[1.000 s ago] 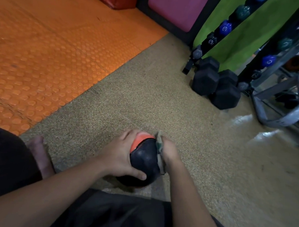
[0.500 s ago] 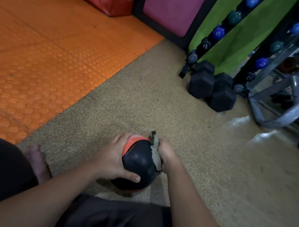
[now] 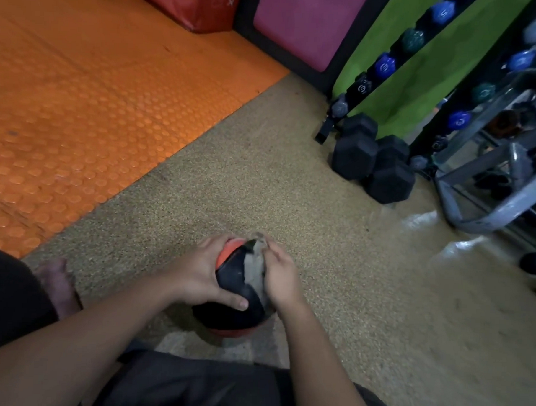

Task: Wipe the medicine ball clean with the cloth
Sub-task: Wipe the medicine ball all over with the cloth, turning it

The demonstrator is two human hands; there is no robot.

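A black and orange medicine ball [image 3: 229, 311] rests on the speckled tan floor just in front of my legs. My left hand [image 3: 197, 272] grips its left side, thumb curled across the black front. My right hand [image 3: 280, 278] holds a grey cloth [image 3: 255, 274] and presses it against the ball's upper right side. Part of the cloth sticks up above my fingers. The ball's far side is hidden.
Black hex dumbbells [image 3: 373, 163] lie on the floor at the right, below a rack of blue and teal dumbbells [image 3: 384, 66]. A grey metal frame [image 3: 487, 209] stands further right. An orange studded mat [image 3: 80, 108] covers the left. My bare foot [image 3: 59, 285] lies left of the ball.
My right hand has slid the cloth further over the top right of the ball, so more cloth shows. The left hand keeps its grip.
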